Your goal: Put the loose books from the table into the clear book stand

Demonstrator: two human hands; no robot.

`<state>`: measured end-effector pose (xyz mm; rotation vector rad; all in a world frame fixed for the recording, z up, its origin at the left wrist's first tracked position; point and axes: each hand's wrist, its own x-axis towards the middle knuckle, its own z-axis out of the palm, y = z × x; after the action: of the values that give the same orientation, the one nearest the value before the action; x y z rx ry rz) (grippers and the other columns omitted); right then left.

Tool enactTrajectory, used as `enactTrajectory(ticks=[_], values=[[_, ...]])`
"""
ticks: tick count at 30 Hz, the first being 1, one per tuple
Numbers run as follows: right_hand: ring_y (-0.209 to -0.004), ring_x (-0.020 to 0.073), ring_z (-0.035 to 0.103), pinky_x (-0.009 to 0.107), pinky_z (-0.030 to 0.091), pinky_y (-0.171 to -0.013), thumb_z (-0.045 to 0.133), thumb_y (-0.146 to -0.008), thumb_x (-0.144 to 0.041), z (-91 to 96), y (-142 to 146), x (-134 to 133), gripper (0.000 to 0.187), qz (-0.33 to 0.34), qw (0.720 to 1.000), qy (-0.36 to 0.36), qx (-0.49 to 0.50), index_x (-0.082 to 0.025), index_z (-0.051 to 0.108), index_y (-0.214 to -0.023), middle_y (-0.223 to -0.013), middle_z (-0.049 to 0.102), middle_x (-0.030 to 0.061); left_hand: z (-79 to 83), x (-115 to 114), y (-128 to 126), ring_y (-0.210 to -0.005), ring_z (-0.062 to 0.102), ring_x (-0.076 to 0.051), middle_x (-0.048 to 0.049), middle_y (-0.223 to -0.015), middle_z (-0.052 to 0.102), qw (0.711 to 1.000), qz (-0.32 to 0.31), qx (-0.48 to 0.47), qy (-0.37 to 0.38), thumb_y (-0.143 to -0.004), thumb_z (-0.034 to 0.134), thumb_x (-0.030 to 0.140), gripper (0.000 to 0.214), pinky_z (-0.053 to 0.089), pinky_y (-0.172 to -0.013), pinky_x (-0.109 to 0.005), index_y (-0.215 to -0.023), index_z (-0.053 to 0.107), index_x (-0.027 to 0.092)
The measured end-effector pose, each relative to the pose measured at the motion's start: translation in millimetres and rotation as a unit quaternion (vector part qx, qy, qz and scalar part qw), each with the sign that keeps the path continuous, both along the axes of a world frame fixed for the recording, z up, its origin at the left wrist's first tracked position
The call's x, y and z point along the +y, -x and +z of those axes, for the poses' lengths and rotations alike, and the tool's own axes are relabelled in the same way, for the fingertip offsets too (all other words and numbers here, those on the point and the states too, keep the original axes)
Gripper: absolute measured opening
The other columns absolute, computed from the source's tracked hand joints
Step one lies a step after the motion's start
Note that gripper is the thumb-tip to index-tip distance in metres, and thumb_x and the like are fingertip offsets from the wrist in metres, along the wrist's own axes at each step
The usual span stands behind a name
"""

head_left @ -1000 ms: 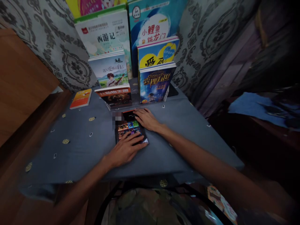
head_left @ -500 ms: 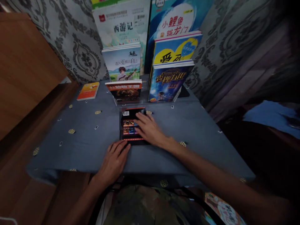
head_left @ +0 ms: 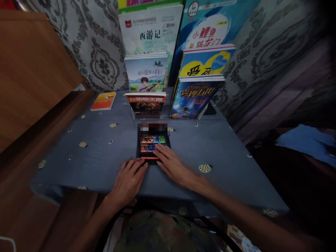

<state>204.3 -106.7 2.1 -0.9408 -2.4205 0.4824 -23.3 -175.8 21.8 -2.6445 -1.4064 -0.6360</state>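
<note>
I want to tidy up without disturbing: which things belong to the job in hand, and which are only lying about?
Belong to the job:
dark book
left hand, at its near edge
right hand, on its cover

Apparently just lying about:
orange book
standing books
blue cloth, at right

Behind the far edge of the worktop (head_left: 217, 140) hangs a grey curtain (head_left: 103, 66) with an ornate dark pattern, running on past the far right corner, where a plainer, purplish drape (head_left: 273, 101) adjoins it. An orange-brown wooden cabinet (head_left: 34, 70) stands off the far left corner, above a brown floor (head_left: 15, 175). A blue-grey, pineapple-printed cloth (head_left: 91, 168) covers the worktop, falling over its near edge. The light is dim; beyond the right edge, deep shadow hides most detail.
</note>
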Motion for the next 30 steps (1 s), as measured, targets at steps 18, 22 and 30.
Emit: enactTrajectory(ticks=[18,22,30], values=[[-0.140,0.0331,0.045,0.056,0.040,-0.114,0.047,-0.096,-0.030,-6.5,-13,53,0.044,-0.142,0.990,-0.014,-0.023,-0.015,0.059,-0.137,-0.150,0.048,0.0204,-12.5,108,1,-0.137,0.047,-0.031,-0.0166,-0.142,0.056,0.978,0.097,-0.137,0.127,-0.097,0.049,0.037,0.043,0.035,-0.114,-0.053,-0.136,0.054,0.018],[-0.142,0.0322,0.043,0.059,0.039,-0.113,0.048,-0.096,-0.027,-13.5,-13,55,0.042,-0.132,0.991,-0.023,0.009,-0.019,0.059,-0.136,-0.152,0.047,0.0178,-3.7,118,7,-0.122,0.059,-0.026,-0.0121,-0.127,0.066,0.894,0.049,-0.390,0.216,-0.090,0.059,0.037,0.042,0.044,-0.107,-0.045,-0.128,0.058,0.019],[-0.144,0.0309,0.040,0.057,0.037,-0.116,0.051,-0.096,-0.031,-20.2,-20,56,0.047,-0.128,0.989,0.017,0.065,-0.021,0.051,-0.142,-0.157,0.039,0.0163,5.6,123,-7,-0.087,0.072,-0.022,-0.0073,-0.102,0.074,0.596,0.079,-0.674,0.428,-0.064,0.084,0.024,0.058,0.056,-0.078,-0.033,-0.115,0.058,0.018]])
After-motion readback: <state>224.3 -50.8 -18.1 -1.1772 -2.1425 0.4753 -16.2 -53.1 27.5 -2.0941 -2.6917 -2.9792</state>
